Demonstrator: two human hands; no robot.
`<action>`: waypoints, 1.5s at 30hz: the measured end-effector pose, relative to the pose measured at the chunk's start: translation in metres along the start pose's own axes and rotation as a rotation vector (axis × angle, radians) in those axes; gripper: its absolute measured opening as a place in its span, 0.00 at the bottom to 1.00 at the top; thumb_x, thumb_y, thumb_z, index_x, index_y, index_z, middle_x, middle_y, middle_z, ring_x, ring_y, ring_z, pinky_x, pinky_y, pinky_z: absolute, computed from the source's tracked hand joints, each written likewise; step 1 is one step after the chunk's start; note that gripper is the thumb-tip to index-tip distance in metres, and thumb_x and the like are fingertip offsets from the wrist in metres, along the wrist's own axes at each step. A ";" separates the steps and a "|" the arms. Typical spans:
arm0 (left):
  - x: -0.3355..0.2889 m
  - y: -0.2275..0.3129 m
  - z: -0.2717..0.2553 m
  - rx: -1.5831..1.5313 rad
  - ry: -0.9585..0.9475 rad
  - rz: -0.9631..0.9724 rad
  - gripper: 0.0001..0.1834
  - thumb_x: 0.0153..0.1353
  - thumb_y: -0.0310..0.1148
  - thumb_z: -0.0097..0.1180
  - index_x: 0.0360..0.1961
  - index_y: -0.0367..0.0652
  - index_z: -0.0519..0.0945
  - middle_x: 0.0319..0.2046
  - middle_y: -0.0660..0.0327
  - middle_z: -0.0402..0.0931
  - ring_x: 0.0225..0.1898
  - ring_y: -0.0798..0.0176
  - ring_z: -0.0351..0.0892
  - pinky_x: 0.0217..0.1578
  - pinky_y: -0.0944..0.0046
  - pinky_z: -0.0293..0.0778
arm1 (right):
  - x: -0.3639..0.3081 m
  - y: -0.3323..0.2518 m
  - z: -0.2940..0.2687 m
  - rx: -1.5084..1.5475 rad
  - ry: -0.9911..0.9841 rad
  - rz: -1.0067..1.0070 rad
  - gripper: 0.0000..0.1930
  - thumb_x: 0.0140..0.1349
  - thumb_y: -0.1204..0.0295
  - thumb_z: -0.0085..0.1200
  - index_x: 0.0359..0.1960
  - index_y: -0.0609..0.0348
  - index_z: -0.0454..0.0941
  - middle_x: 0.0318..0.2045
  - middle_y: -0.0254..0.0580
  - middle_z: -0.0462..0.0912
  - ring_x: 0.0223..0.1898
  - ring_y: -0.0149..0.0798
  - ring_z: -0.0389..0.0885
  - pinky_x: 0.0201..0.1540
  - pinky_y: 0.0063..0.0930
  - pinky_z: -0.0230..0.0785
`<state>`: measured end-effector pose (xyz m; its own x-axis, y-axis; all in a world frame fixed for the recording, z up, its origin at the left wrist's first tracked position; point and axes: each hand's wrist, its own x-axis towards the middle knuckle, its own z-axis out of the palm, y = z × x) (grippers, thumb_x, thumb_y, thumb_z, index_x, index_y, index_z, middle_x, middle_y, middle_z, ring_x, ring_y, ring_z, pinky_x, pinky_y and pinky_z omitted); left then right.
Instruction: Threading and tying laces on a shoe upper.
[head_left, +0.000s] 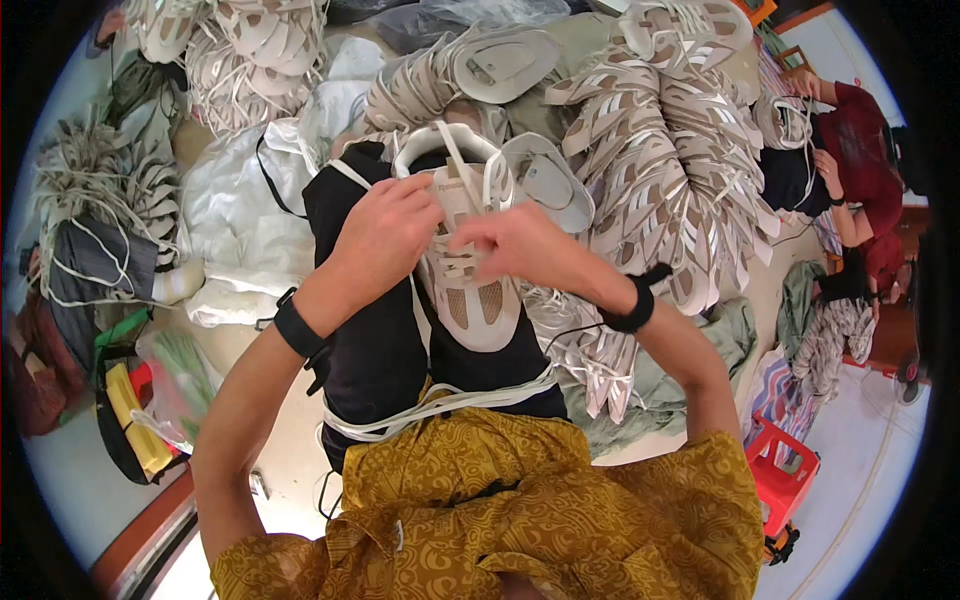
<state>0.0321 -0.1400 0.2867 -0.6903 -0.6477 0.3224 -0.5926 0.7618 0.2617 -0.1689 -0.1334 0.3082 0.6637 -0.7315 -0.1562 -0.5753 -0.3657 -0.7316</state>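
Note:
A beige and white sneaker point(478, 318) rests on my lap, toe toward me, with its shoelace point(458, 262) partly threaded across the front. My left hand point(388, 228) is closed at the sneaker's left eyelet edge, fingertips pressed together on the upper. Over the right side of the lacing, my right hand point(525, 243) has its fingers curled in and slightly blurred; what they hold is hidden. A loose lace end point(455, 150) stands up over the shoe's opening. Long white laces point(440, 405) lie across my thighs.
Stacked shoe uppers point(670, 170) fill the floor ahead right, with another pile point(255, 70) at the far left. White sacks point(245, 220) lie to my left. A red plastic stool point(782, 475) stands at right. Beyond it, a person in a dark red top point(862, 160) handles shoes.

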 end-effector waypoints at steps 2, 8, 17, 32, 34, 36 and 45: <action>-0.001 -0.001 -0.001 0.002 0.033 -0.017 0.09 0.43 0.24 0.55 0.29 0.41 0.73 0.34 0.60 0.73 0.49 0.58 0.69 0.46 0.60 0.65 | -0.023 -0.004 0.014 -0.026 0.029 -0.070 0.17 0.42 0.76 0.56 0.39 0.52 0.76 0.20 0.36 0.76 0.20 0.37 0.75 0.25 0.26 0.68; 0.003 0.003 0.002 0.009 0.022 -0.035 0.06 0.43 0.28 0.56 0.26 0.43 0.74 0.30 0.61 0.72 0.46 0.59 0.70 0.45 0.59 0.64 | -0.106 -0.009 0.007 -0.049 0.099 0.079 0.20 0.42 0.75 0.55 0.42 0.52 0.74 0.23 0.39 0.78 0.23 0.41 0.77 0.26 0.29 0.71; 0.008 0.020 0.016 0.119 -0.027 -0.091 0.06 0.44 0.32 0.56 0.21 0.42 0.73 0.24 0.62 0.69 0.35 0.60 0.69 0.37 0.60 0.65 | -0.174 -0.013 -0.012 -0.309 0.023 0.189 0.11 0.42 0.74 0.57 0.31 0.56 0.76 0.17 0.37 0.76 0.22 0.42 0.77 0.23 0.29 0.68; 0.011 0.020 0.023 -0.034 0.027 -0.146 0.04 0.47 0.28 0.53 0.21 0.40 0.73 0.22 0.58 0.69 0.31 0.55 0.71 0.30 0.57 0.71 | -0.382 0.110 -0.010 -0.651 -0.217 0.984 0.05 0.36 0.76 0.59 0.19 0.61 0.78 0.18 0.43 0.78 0.18 0.44 0.77 0.22 0.32 0.68; 0.013 0.024 0.016 -0.105 0.001 -0.205 0.03 0.48 0.28 0.52 0.22 0.40 0.73 0.22 0.57 0.70 0.30 0.54 0.72 0.29 0.58 0.71 | -0.382 0.113 0.001 -0.803 -0.156 0.994 0.10 0.36 0.75 0.59 0.25 0.58 0.77 0.24 0.46 0.78 0.26 0.51 0.76 0.28 0.40 0.68; 0.015 0.024 0.012 -0.172 -0.028 -0.252 0.03 0.48 0.27 0.51 0.23 0.39 0.73 0.22 0.56 0.71 0.28 0.53 0.73 0.29 0.59 0.71 | -0.352 0.111 0.007 -0.731 -0.005 0.904 0.13 0.37 0.73 0.59 0.29 0.55 0.77 0.25 0.46 0.78 0.28 0.49 0.77 0.30 0.40 0.69; 0.005 0.014 -0.038 -0.607 0.088 -0.576 0.07 0.53 0.24 0.49 0.34 0.36 0.74 0.26 0.64 0.74 0.31 0.75 0.72 0.36 0.74 0.68 | -0.101 0.007 -0.002 0.123 0.468 0.133 0.22 0.42 0.78 0.59 0.43 0.55 0.76 0.25 0.36 0.79 0.19 0.26 0.70 0.23 0.17 0.63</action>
<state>0.0365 -0.1325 0.3268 -0.2986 -0.9530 0.0518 -0.4990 0.2022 0.8427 -0.2406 -0.0635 0.3199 0.2867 -0.9572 0.0403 -0.5609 -0.2018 -0.8029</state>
